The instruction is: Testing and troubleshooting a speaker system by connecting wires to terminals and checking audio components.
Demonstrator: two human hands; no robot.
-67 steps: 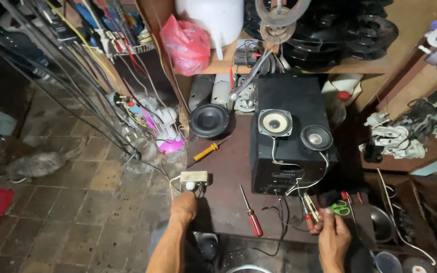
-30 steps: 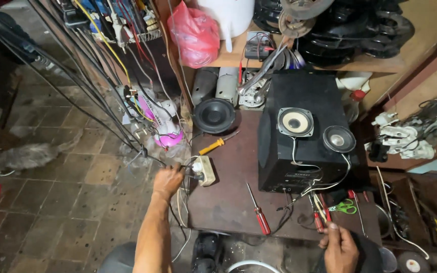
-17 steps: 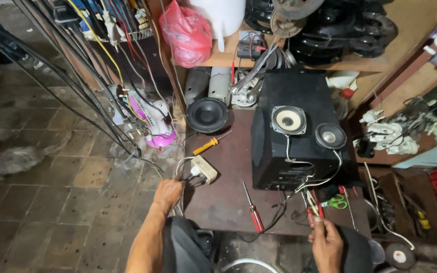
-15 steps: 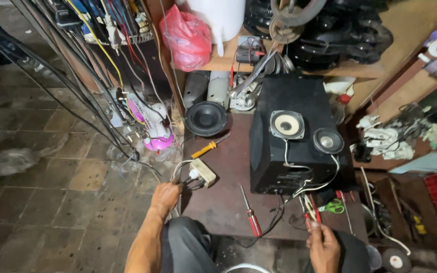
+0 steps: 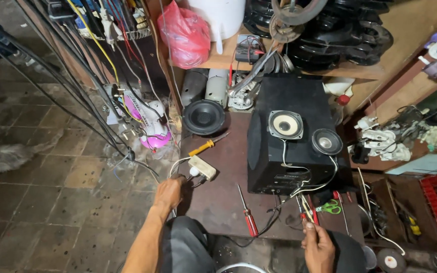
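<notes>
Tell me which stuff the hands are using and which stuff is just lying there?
In use:
left hand at the white power strip
right hand at the wires of the black speaker box

Lying about:
red screwdriver
yellow screwdriver
green scissors
loose round speaker
red plastic bag

Dim, even light from above; deep shadows w/ dark corners. Sharp centre, slight wide-angle bend at edges, no glare.

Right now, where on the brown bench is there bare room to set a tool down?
The bare patch lies between the power strip, the black speaker box and the red screwdriver. A smaller patch sits between the yellow screwdriver and the box. By the right hand it is crowded with wires, pliers and green scissors.
</notes>
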